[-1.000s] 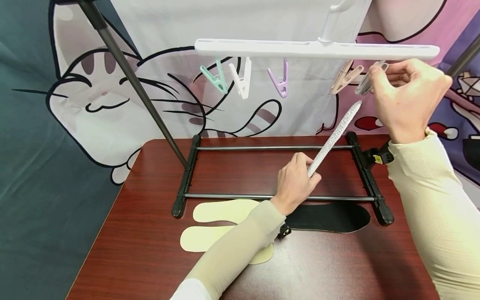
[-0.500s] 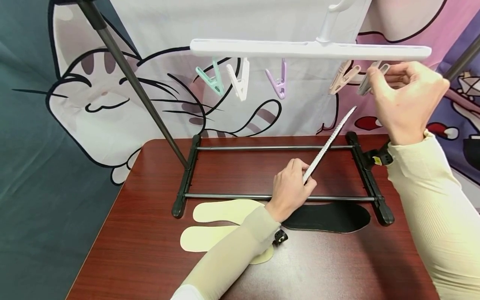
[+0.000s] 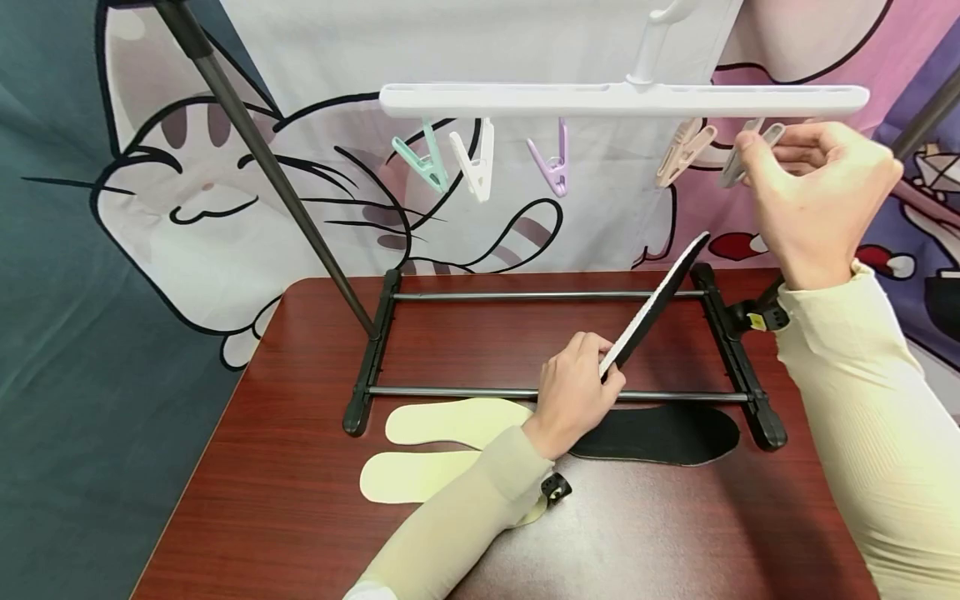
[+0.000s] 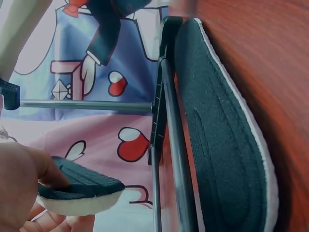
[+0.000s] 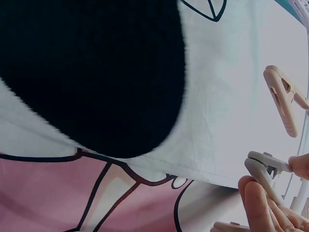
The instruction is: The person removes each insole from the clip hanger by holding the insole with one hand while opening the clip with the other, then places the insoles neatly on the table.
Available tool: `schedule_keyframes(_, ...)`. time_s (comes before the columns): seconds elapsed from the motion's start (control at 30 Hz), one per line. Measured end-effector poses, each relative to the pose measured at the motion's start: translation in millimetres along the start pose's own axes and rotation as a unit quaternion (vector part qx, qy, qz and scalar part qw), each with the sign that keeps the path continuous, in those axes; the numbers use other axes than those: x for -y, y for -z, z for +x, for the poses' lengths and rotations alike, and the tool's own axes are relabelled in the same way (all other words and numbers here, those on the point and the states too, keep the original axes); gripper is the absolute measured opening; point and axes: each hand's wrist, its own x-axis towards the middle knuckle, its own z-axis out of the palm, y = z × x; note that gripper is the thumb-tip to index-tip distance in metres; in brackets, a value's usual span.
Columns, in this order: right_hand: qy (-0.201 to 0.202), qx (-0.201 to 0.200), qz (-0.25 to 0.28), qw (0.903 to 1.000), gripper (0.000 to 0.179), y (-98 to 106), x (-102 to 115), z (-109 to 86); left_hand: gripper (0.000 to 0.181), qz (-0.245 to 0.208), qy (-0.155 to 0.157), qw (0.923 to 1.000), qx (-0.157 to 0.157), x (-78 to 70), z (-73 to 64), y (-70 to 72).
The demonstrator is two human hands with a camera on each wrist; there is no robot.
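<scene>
My left hand (image 3: 573, 393) grips one end of an insole (image 3: 658, 307), black on one face and white and fleecy on the other. The insole slants up to the right over the rack base, its free tip below my right hand (image 3: 825, 196). In the right wrist view its black face looms large. My right hand pinches a grey clothespin (image 5: 260, 175) under the right part of a white hanger bar (image 3: 517, 101). A beige clothespin (image 3: 681, 154) hangs just left of it. Behind my left wrist, a black insole (image 3: 667, 435) lies on the table.
Two pale yellow insoles (image 3: 442, 422) lie on the table (image 3: 247, 500), partly under my left forearm. Green (image 3: 426, 162), white (image 3: 477, 167) and purple (image 3: 553, 171) clothespins hang along the bar. A black metal rack base (image 3: 457, 392) stands on the table, with a pole (image 3: 277, 183) rising at left.
My left hand has shifted slightly left and down with the insole, which has turned so its black face shows. My right hand stays at the grey clothespin; the hanger has swayed a little.
</scene>
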Motion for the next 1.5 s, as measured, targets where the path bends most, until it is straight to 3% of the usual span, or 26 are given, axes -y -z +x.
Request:
schedule_keyframes(0.17, -0.009, -0.005, 0.007, 0.9999, 0.016, -1, 1, -0.7, 0.023, 0.003, -0.012, 0.9997, 0.022, 3.0, -7.7, 3.2)
schedule_keyframes(0.53, -0.012, -0.012, 0.011, 0.9998, 0.02, -2, 3, 0.9, 0.02, -0.026, -0.04, 0.9928, 0.11, 3.9, -19.8, 9.2)
schedule_keyframes(0.83, -0.008, -0.005, 0.002, 1.0, 0.029, -2, 4, 0.4, 0.02, 0.004, -0.102, 0.9874, 0.121, -0.4, -26.7, 24.2)
schedule_keyframes(1.1, -0.02, -0.012, 0.024, 0.9994, 0.022, -3, 7, -1.2, 0.022, -0.004, -0.111, 0.9826, 0.149, 2.2, -35.8, 31.3)
schedule_keyframes(1.5, -0.027, -0.017, 0.037, 0.9988, 0.025, -2, 9, -5.2, 0.027, -0.055, -0.141, 0.9627, 0.224, 5.2, -48.7, 31.5)
